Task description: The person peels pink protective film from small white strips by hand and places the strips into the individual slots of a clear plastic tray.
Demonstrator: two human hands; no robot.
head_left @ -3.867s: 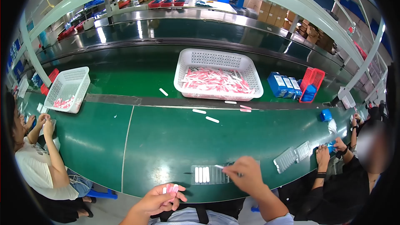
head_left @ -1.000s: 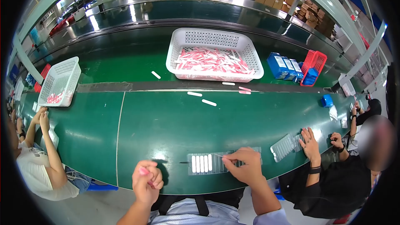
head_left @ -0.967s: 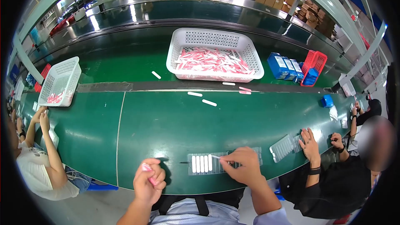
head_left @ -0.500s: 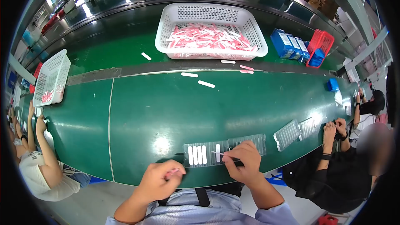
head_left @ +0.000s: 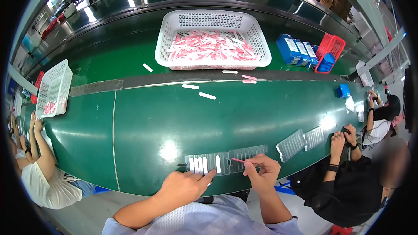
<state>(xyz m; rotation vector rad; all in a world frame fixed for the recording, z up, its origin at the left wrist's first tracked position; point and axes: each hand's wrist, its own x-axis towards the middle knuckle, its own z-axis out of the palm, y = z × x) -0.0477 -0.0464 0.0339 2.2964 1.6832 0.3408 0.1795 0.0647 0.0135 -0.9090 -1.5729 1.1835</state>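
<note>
A clear slotted tray (head_left: 224,169) lies open near the table's front edge, its lid-like half (head_left: 250,152) to the right. Several white strips (head_left: 198,165) stand side by side in its left slots, and one more white strip (head_left: 218,164) sits apart to their right. My left hand (head_left: 187,187) is at the tray's front edge, its index finger pointing at the slots; a small white tip shows under its curled fingers, the rest hidden. My right hand (head_left: 262,172) pinches a thin pink strip (head_left: 237,160) above the tray's middle.
Beyond is a white basket (head_left: 213,64) of pink and white strips, with loose strips (head_left: 207,95) before it. Blue packs (head_left: 289,50) and a red basket (head_left: 331,48) stand right. Another clear tray (head_left: 291,146) lies near a co-worker's hands (head_left: 337,147). Another basket (head_left: 54,89) and person are left.
My left hand has moved right to the tray's front edge, its index finger now extended. The strip in my right hand now shows its pink side. The whole view has shifted slightly.
</note>
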